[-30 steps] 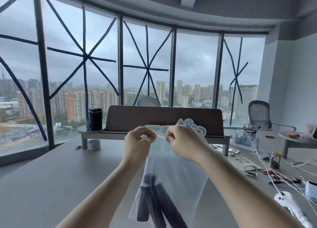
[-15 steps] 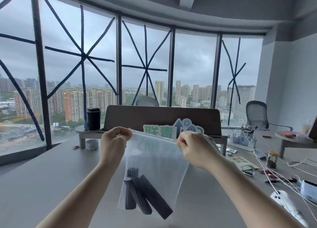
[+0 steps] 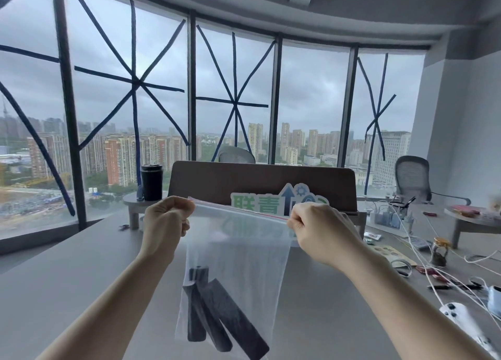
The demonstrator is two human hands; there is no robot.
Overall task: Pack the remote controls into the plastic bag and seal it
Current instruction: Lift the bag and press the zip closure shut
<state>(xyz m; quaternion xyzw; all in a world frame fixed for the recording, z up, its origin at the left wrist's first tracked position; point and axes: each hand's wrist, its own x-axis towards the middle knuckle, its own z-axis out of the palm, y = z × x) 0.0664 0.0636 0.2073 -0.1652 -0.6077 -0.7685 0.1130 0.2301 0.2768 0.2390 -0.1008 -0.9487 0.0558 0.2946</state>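
A clear plastic zip bag (image 3: 244, 256) hangs in the air above the grey table (image 3: 67, 278). Three black remote controls (image 3: 217, 313) lie slanted at its bottom. My left hand (image 3: 165, 221) pinches the left end of the bag's top strip. My right hand (image 3: 320, 229) pinches the right end. The strip with its red line is stretched straight between the two hands and looks closed.
A brown monitor stand (image 3: 260, 183) with a green-and-blue sign (image 3: 279, 199) stands behind the bag. A black tumbler (image 3: 151, 182) is at the back left. Cables, a small jar (image 3: 439, 252) and a white controller (image 3: 461, 319) crowd the right side.
My hands have moved apart along the bag's top, from nearly touching to the two ends. The bag now hangs wider and flatter, with the remotes shifted left.
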